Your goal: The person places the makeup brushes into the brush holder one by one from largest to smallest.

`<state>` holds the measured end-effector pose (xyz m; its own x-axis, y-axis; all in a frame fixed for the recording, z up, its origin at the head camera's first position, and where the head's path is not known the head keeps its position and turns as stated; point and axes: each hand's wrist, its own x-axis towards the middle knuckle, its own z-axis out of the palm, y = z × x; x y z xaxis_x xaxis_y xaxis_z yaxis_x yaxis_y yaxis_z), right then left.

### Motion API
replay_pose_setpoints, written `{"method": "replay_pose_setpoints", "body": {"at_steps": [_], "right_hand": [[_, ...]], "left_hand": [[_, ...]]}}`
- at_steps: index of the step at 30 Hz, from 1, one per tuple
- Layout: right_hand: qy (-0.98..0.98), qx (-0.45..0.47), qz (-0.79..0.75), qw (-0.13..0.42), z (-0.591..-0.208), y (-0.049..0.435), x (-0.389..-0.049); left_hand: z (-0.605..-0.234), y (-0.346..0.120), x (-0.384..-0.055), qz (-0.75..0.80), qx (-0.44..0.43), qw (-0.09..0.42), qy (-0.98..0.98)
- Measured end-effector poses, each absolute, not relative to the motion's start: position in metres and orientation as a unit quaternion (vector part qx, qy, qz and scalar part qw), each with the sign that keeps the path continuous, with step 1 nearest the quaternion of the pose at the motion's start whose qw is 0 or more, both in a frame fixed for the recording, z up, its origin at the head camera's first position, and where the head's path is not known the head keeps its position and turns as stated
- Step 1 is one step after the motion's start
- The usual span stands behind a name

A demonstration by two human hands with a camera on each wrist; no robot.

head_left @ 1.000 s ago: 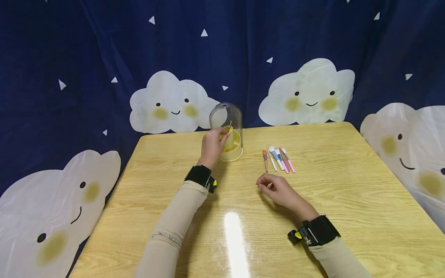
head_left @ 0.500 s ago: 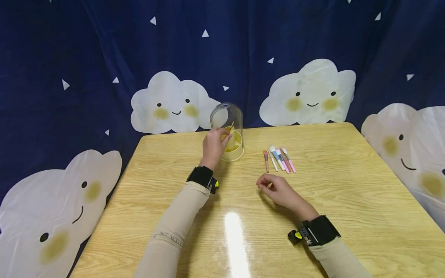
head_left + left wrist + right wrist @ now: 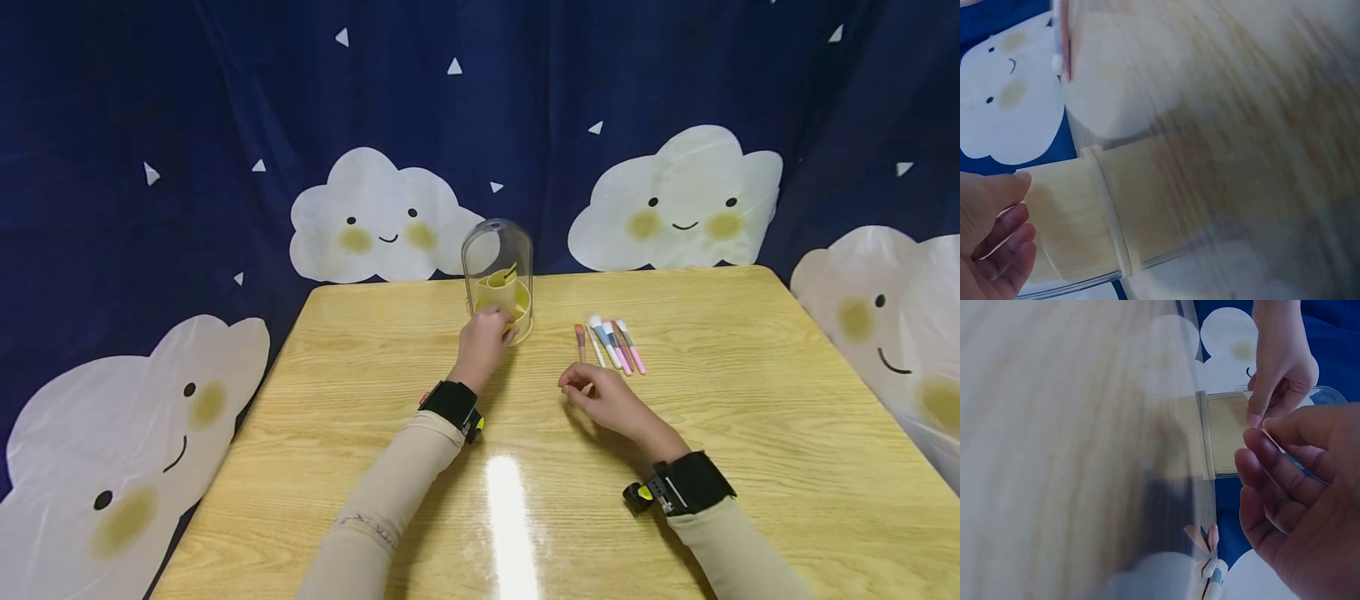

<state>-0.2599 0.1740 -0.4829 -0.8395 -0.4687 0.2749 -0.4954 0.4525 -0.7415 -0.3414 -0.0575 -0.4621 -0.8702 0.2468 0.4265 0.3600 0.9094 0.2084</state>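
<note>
A cream brush holder [image 3: 501,292] with a clear domed cover [image 3: 495,237] stands at the back of the table. One thin brush [image 3: 511,272] leans in its inner cup, only its dark upper end showing. Just in front of the holder is my left hand [image 3: 483,343], fingers loosely bent and holding nothing visible; in the left wrist view its fingers [image 3: 1019,240] appear close to the cream wall [image 3: 1075,219]. My right hand [image 3: 606,402] hovers above the tabletop, relaxed, with nothing between its fingers. Several makeup brushes [image 3: 606,343] lie just beyond it.
The wooden table [image 3: 360,367] has its far edge close to a dark blue curtain [image 3: 540,100] printed with white clouds. A bright light reflection [image 3: 512,525] falls on the near part of the table.
My left hand has let go of the thin brush, which stays in the inner cup, and has come down toward the front of the holder. My right hand has barely moved.
</note>
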Motion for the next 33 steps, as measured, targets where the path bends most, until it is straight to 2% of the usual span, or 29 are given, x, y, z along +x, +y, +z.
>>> {"method": "replay_pose_setpoints", "body": {"at_steps": [12, 33], "right_hand": [[-0.857, 0.263, 0.442, -0.008, -0.489, 0.175, -0.267], [-0.859, 0.283, 0.426, 0.025, -0.494, 0.175, -0.265]], "left_hand": [[-0.463, -0.061, -0.345, -0.130, -0.154, 0.203, -0.958], [-0.463, -0.068, -0.344, -0.109, -0.152, 0.197, -0.962]]}}
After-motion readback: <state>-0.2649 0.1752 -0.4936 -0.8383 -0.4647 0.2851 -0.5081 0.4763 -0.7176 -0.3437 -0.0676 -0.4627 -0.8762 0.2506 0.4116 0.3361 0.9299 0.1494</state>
